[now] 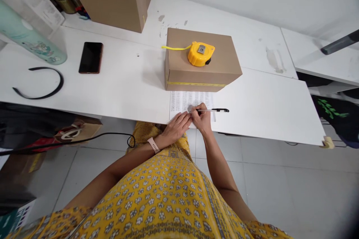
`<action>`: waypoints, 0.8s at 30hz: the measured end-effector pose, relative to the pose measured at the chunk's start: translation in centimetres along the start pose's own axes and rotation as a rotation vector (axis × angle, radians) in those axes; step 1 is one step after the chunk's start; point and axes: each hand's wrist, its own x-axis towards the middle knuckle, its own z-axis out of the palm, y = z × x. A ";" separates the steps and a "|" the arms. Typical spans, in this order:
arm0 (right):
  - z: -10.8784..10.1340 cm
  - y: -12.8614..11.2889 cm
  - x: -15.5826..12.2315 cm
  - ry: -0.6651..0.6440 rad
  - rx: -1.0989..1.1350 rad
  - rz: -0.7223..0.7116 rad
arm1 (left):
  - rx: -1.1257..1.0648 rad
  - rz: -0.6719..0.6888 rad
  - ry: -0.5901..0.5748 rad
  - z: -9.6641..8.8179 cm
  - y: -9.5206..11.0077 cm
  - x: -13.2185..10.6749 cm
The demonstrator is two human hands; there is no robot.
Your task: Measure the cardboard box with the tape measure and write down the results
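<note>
My right hand (202,118) grips a pen (220,110) with a black cap end, its tip down at the printed sheet (179,101). Flat on the near edge of that sheet lies my left hand (177,126), fingers stretched out and close to the right hand. Columns of small print cover the paper, and its far part is hidden by a brown cardboard box (196,78). On top of the box rests a yellow tape measure (199,54) with a yellow wrist strap. A strip of yellow tape runs along the box's front face.
A phone (91,58), a black headband (60,82) and a mint green bottle (30,37) are on the left of the white table (263,104). Behind them stands a larger cardboard box (112,0). A black cable (106,133) hangs below the table's front edge.
</note>
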 end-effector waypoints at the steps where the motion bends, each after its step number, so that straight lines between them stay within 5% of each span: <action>1: 0.0 -0.1 0.0 0.004 -0.001 0.005 | 0.001 0.000 -0.004 -0.1 0.0 0.0; 24: 0.0 -0.3 0.0 0.041 0.002 0.024 | 0.013 -0.001 -0.020 -0.4 0.0 0.1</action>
